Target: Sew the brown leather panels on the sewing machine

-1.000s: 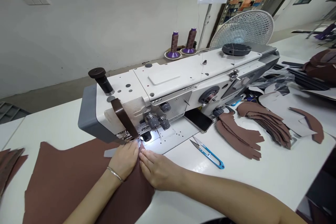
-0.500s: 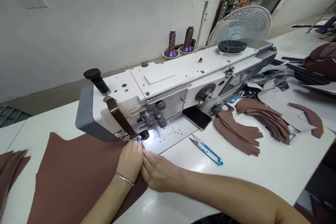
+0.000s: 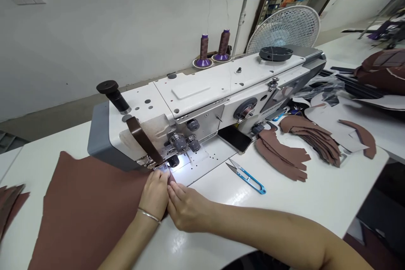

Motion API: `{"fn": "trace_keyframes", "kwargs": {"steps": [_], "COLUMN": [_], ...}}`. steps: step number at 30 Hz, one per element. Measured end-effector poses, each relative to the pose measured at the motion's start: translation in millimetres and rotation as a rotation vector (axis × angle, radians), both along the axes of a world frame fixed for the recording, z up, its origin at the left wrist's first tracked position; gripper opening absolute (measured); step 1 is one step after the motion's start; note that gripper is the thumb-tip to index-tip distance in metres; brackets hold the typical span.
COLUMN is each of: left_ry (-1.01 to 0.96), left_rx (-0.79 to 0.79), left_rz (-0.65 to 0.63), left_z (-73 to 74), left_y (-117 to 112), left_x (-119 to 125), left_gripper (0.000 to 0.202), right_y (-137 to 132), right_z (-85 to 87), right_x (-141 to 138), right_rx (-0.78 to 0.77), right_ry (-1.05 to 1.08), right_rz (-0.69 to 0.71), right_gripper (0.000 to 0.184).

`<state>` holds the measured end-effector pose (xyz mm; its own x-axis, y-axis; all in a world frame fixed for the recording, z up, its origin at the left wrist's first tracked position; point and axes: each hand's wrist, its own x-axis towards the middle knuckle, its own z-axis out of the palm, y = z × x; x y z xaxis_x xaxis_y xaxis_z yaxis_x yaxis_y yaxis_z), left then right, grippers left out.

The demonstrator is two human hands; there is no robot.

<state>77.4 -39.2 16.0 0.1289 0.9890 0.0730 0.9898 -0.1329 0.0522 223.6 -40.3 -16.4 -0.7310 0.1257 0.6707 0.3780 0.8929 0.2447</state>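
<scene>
A large brown leather-like sheet (image 3: 91, 202) lies under the needle end of a white sewing machine (image 3: 196, 88). My left hand (image 3: 155, 194), with a silver bangle at the wrist, presses on the sheet close to the lit needle area; its fingers are bent and held together. Right beside it, my right hand (image 3: 188, 206) pinches the sheet's edge between thumb and fingers. The fingertips of both hands partly hide that edge, and the left hand covers part of the needle area. Blue-handled thread snips (image 3: 247, 177) rest on the table to the right of the hands.
Stacked curved brown pieces (image 3: 281, 156) and a second stack (image 3: 311, 137) lie to the right. A dark phone (image 3: 234, 138) sits under the machine arm. Behind stand two brown thread spools (image 3: 204, 48) and a white fan (image 3: 284, 29). More brown pieces (image 3: 12, 204) lie far left.
The view has shifted slightly. Less of the brown sheet shows to the right of my left wrist, and its edge now shows between my fingertips. Both hands stay close to the needle.
</scene>
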Motion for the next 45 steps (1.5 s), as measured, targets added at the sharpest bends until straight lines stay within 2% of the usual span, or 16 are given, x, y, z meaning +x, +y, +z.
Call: {"fn": "trace_keyframes", "kwargs": {"steps": [4,8,12,16,21,24,32,36,41,45], "left_ry": [-0.053,-0.083,0.016,0.039,0.101,0.139,0.229,0.234,0.228,0.156], "left_rx": [0.032,0.072,0.234,0.429,0.446,0.443,0.326,0.15,-0.136,-0.242], "left_rz": [-0.04,-0.073,-0.095,-0.307,-0.499,-0.536,-0.521,-0.471,-0.346,-0.288], "left_z": [-2.2,-3.5,-8.9,-19.3,-25.9,-23.2,-20.7,-17.2,-6.8,-8.6], "left_y": [3.5,4.2,3.7,8.9,16.8,20.4,24.6,26.6,32.2,35.0], "left_x": [-5.4,-14.5,-30.0,-44.9,-48.8,-48.4,-56.1,-57.1,-58.3,-64.6], "left_gripper": [0.026,0.025,0.026,0.033,0.029,0.025,0.025,0.028,0.022,0.026], "right_y": [2.3,2.7,-10.7,-30.5,-32.0,-25.4,-15.8,-11.4,-4.6,-0.3], "right_z": [1.5,11.3,19.1,17.6,16.5,15.7,11.8,7.4,0.8,3.0], "right_x": [-3.6,-8.4,-11.0,-9.0,-8.8,-11.9,-19.4,-22.1,-26.5,-28.8], "right_rx": [0.002,0.017,-0.028,0.006,0.016,0.025,0.015,-0.019,-0.084,-0.166], "right_ry": [-0.025,-0.093,-0.134,-0.081,-0.077,-0.077,-0.087,-0.098,-0.089,-0.142], "right_rz": [-0.034,-0.04,-0.073,-0.071,-0.07,-0.075,-0.067,-0.071,-0.072,-0.06], "right_gripper": [0.027,0.028,0.025,0.029,0.029,0.03,0.032,0.032,0.033,0.036]}}
